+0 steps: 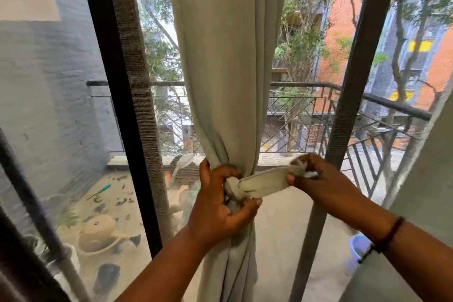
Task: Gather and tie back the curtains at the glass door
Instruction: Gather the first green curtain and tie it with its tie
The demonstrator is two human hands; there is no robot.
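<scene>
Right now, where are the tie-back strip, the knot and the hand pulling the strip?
tie-back strip (263, 182): head view, middle of the flat stretched band.
knot (232, 185): head view, bunched fabric at the curtain's waist.
right hand (316, 176): head view, back of the hand, gripping the strip's end.

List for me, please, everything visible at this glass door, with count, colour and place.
curtain: one, pale grey-green, centre, gathered at the middle
tie-back: one, cream, knotted round the curtain, its end pulled right
door frames: two, dark, either side of the curtain
balcony railing: one, black, outside on the right
pot: one, beige, balcony floor, lower left
left hand: grips the knot
right hand: pinches the tie-back's end
</scene>
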